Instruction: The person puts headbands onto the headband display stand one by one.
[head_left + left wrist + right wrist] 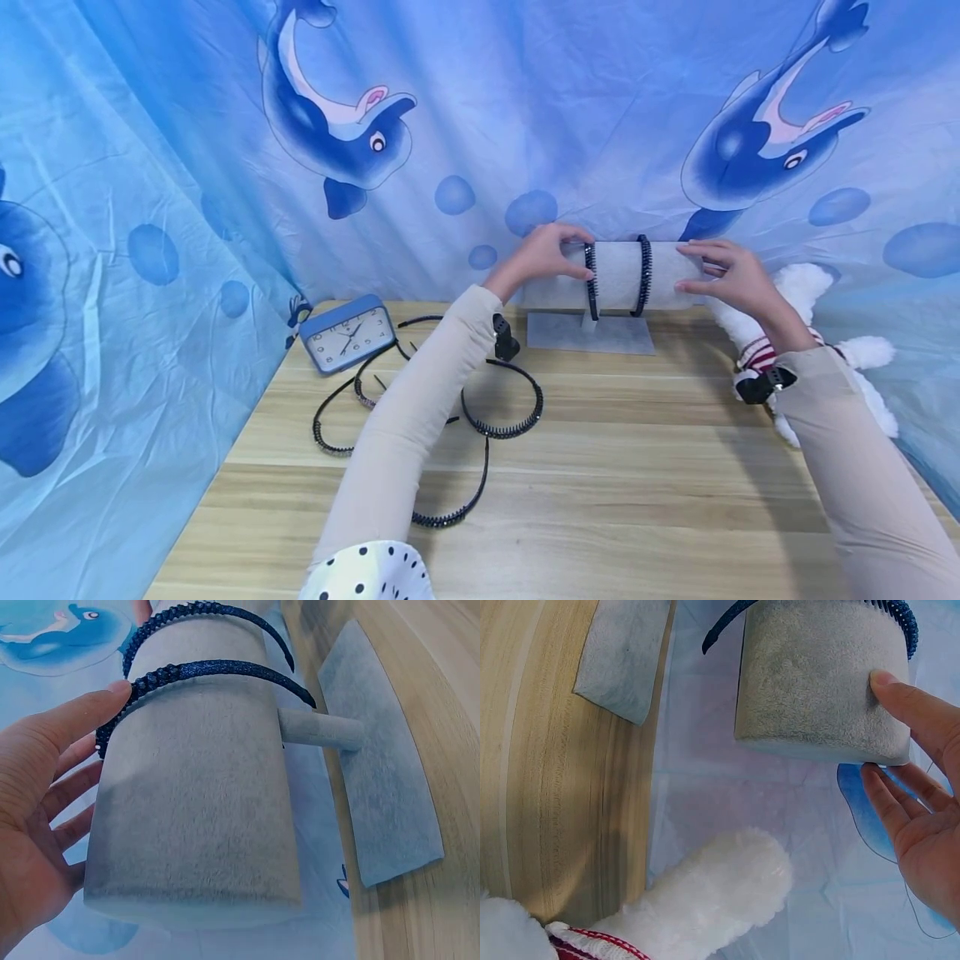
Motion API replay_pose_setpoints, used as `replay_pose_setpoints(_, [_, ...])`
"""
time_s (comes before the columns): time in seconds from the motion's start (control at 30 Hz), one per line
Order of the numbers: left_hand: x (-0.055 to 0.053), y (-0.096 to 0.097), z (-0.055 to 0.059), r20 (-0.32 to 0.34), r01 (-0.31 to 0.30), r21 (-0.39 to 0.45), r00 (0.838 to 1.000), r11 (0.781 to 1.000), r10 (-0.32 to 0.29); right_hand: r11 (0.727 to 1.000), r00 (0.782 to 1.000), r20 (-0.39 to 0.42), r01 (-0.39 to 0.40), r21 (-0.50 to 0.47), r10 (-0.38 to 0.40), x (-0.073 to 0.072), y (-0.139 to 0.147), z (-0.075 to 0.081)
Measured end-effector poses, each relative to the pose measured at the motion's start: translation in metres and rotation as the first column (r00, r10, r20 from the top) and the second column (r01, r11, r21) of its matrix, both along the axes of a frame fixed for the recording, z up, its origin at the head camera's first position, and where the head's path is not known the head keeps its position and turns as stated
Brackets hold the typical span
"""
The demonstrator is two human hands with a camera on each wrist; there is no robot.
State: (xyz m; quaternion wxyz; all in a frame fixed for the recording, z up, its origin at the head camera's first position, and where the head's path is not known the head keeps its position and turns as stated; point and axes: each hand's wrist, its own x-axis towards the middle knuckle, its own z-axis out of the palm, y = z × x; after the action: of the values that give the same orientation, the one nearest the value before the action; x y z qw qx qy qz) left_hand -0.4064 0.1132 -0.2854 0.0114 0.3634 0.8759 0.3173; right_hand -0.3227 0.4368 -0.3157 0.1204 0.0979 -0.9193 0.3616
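Head view, left hand (542,254): thumb and fingers close lightly on the held headband (592,287), which straddles the grey roll (618,275).
Head view, right hand (731,275): thumb and fingers curl about the roll's end, probably steadying it (sensible, with only one post beneath).
Head view, second headband (647,275): on the roll between the two grips, touching neither.
Head view, loose headband (510,432): on the table (600,533), below and nearer the person than the left grip.
Left wrist view, handling: best guided gently from the toothed stretch under the thumb, letting both arms slide evenly; a hard twist could tilt the band or splay it.
Left wrist view, held headband look: dark, glittery, toothed by the thumb, then slimming to a pointed tip across the roll from the grip, near the post (322,729).
Right wrist view, bracing: the thumb rests on the roll's fuzzy side; light counter-pressure should suffice.
Right wrist view, plush toy (720,889): white and fluffy, below the right grip, apart from it.
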Motion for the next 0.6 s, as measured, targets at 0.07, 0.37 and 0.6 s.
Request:
replay_pose_setpoints(0.07, [0.000, 0.002, 0.000, -0.002, -0.001, -0.005, 1.000, 1.000, 0.001, 1.000, 1.000, 0.000, 0.001, 0.003, -0.001, 0.001, -0.001, 0.000])
replay_pose_setpoints(0.37, [0.002, 0.016, -0.001, -0.040, 0.021, -0.029, 0.999, 0.999, -0.022, 1.000, 1.000, -0.006, 0.002, -0.001, -0.002, 0.002, -0.001, -0.001])
replay_pose_setpoints(0.6, [0.000, 0.028, -0.005, -0.082, -0.002, -0.038, 0.997, 0.999, -0.001, 1.000, 1.000, 0.008, 0.005, -0.013, -0.005, 0.001, -0.002, 0.000])
